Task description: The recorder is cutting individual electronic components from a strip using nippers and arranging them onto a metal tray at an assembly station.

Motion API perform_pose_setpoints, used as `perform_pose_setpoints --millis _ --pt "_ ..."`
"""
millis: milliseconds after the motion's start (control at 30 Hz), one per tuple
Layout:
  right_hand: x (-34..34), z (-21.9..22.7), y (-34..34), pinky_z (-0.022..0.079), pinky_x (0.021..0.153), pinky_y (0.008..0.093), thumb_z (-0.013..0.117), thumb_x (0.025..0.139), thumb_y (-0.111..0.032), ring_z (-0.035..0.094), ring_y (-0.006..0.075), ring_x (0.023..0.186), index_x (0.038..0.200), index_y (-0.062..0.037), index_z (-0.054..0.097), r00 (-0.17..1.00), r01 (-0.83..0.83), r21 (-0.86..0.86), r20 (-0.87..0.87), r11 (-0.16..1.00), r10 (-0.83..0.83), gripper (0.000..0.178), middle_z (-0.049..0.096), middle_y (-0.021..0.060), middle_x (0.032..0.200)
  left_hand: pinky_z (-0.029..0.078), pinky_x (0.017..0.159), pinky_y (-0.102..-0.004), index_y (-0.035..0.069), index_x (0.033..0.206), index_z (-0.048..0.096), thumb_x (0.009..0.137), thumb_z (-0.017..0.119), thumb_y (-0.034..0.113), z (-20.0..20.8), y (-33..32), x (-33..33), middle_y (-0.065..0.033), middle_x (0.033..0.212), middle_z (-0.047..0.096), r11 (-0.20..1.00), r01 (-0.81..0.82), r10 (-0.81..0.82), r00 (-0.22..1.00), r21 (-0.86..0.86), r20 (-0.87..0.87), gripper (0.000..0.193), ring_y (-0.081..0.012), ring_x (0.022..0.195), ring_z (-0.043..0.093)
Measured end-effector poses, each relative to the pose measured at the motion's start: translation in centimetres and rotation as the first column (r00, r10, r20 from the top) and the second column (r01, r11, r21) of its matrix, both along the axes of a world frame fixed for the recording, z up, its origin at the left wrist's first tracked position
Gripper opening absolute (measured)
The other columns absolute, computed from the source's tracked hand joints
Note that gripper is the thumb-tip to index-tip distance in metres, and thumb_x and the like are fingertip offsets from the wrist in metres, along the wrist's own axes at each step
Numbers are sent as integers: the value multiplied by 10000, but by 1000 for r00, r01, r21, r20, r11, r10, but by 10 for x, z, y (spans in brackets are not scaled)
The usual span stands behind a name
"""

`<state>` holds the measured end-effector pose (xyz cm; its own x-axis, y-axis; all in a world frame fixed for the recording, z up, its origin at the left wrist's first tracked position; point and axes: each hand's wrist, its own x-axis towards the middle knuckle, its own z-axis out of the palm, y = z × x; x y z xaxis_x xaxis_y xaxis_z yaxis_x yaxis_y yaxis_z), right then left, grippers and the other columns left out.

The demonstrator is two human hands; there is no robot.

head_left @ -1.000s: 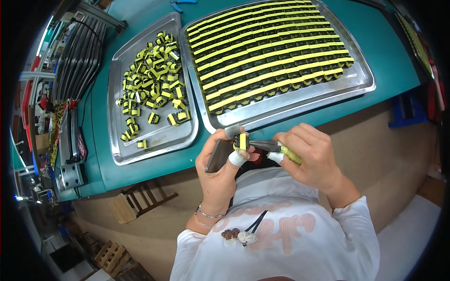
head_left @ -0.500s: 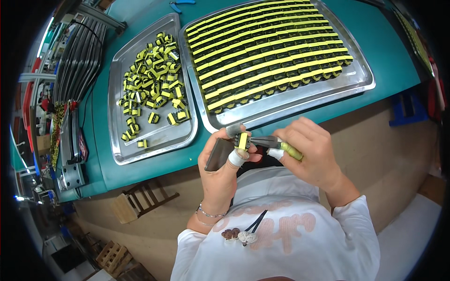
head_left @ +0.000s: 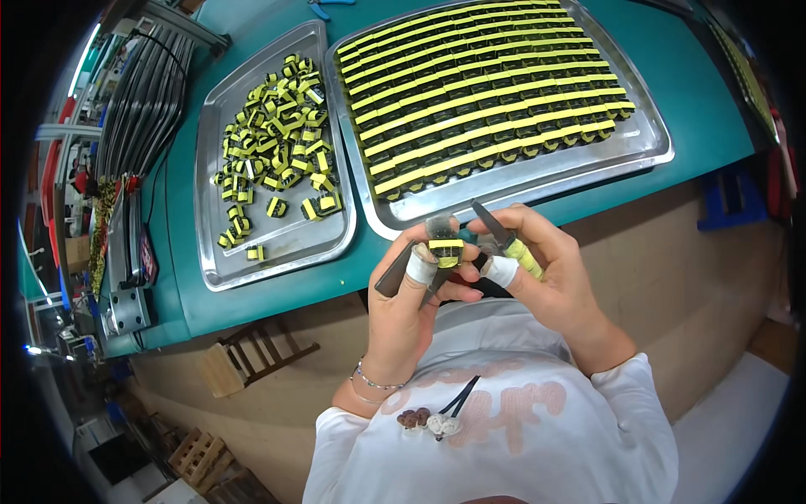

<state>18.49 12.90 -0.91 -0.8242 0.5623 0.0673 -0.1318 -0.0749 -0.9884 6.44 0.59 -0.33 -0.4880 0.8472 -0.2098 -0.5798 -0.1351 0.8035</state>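
My left hand is closed, pinching a small transformer with a black body and yellow tape between thumb and fingers. Against that palm lies a dark flat plate, partly covered by the thumb. Close by on the right, my right hand is wrapped round a dark pointed tool with a yellow-green wrapped handle. Its tip points up and away, apart from the transformer; its exact kind is unclear. White tape wraps both thumbs, and a grey band covers a left fingertip.
On the green table, a left metal tray holds a loose heap of similar transformers. The larger right tray carries them in tight rows. Blue-handled pliers lie at the far edge. A wooden stool stands below.
The right hand's tool has left the transformer and swung its tip upward. In my left hand the transformer has turned, its yellow band now lying crosswise.
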Motion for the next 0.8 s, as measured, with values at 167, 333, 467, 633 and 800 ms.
perform_pose_setpoints --millis 167,333,467,633,800 --pt "-5 -2 -2 434 856 258 573 882 -119 562 119 916 1148 42 538 996 -94 -49 -5 994 94 313 572 58 995 576 559 -258 -46 1155 488 933 516 311 1 2 3 -170 935 611 997 -48 46 999 -63 -21 421 -173 756 605" --pt "-3 2 2 446 778 273 604 849 -123 570 135 859 1084 31 581 996 -78 26 32 997 77 282 597 73 941 585 646 -303 -12 1193 486 938 526 286 -1 -2 2 -155 962 607 1000 -22 22 998 -3 51 394 -171 800 606" --pt "4 6 9 451 667 329 641 699 -35 557 252 732 1005 -2 620 994 8 594 81 804 -69 309 568 103 831 585 645 -301 -34 1187 505 938 526 277 -4 -5 -1 -166 982 607 1000 -13 13 1000 9 16 400 -165 796 596" --pt "8 7 13 461 661 359 633 629 -7 540 274 725 996 -28 631 991 -69 666 133 743 -28 367 563 88 810 581 627 -297 -56 1187 515 934 535 258 -6 -6 1 -170 992 610 999 -24 24 1000 29 16 404 -164 789 595" --pt "10 5 13 454 660 353 581 575 -7 547 261 700 964 -19 648 990 -76 684 137 725 -25 395 580 95 776 577 603 -299 -58 1200 508 929 544 244 -7 -10 0 -184 1019 602 999 32 -32 999 11 18 408 -173 793 599"
